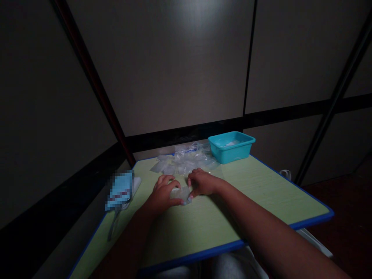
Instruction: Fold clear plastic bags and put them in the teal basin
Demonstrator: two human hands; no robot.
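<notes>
A small clear plastic bag [179, 194] lies on the table between my two hands. My left hand [164, 193] grips its left side, with the thumb along the near edge and the fingers curled at the far side. On the right, my right hand [202, 183] bends over the bag, its thumb and fingers at the right edge. The two thumbs almost meet at the near corner. Just beyond my hands spreads a loose pile of clear plastic bags [186, 161].
A turquoise plastic basin [232, 149] with something whitish inside stands at the back right of the pale green table [270, 193]. A blurred-out blue item [120, 190] sits at the left edge, near a strap [112, 226]. Wall panels [180, 77] rise behind the table.
</notes>
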